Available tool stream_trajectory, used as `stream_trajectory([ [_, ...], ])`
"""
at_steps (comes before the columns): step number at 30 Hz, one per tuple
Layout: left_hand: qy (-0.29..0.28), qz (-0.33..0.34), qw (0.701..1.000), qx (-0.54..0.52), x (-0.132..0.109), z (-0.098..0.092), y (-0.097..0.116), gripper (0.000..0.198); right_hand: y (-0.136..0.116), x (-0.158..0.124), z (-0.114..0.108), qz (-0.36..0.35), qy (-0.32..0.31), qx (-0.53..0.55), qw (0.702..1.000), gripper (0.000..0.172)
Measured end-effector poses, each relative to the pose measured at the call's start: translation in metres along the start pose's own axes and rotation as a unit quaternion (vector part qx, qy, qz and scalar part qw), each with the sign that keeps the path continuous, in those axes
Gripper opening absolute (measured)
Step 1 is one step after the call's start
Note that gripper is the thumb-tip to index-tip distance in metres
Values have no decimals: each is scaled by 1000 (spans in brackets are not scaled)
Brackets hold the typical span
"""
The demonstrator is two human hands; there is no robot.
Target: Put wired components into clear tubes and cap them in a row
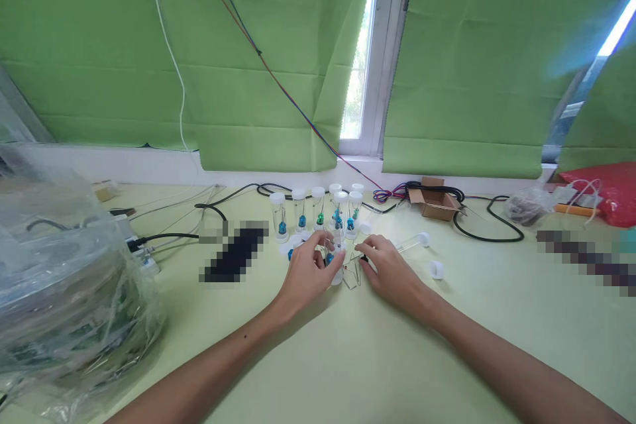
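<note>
Fingers (322, 243) of L hand (305, 273) on vial (338, 273) — R hand (391, 270) on wire (352, 276)

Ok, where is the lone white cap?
In the head view the lone white cap lies on the table, just right of the right hand and beside the clear tube lying on its side.

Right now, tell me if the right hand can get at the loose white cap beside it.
Probably yes: the white cap lies just right of the right hand with nothing between them. The lying tube sits farther back, off that path.
</note>
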State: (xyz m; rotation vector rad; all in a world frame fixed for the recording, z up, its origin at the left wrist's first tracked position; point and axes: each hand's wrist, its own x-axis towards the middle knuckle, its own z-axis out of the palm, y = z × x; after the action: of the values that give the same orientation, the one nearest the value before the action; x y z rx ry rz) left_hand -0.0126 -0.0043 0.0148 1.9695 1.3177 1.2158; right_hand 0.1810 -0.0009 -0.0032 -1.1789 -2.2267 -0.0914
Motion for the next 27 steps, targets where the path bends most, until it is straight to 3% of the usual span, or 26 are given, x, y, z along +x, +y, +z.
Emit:
stream_trajectory([
  [12,36,29,999,-19,-2,0,2,27,-10,-2,11,-60,-39,18,997,26],
  [25,31,47,998,-6,-3,1,1,26,-20,-4,10,-60,-65,-10,996,1],
  [27,32,46,998,-1,-3,1,1,26,-20,-5,10,-62,-68,-27,995,3],
])
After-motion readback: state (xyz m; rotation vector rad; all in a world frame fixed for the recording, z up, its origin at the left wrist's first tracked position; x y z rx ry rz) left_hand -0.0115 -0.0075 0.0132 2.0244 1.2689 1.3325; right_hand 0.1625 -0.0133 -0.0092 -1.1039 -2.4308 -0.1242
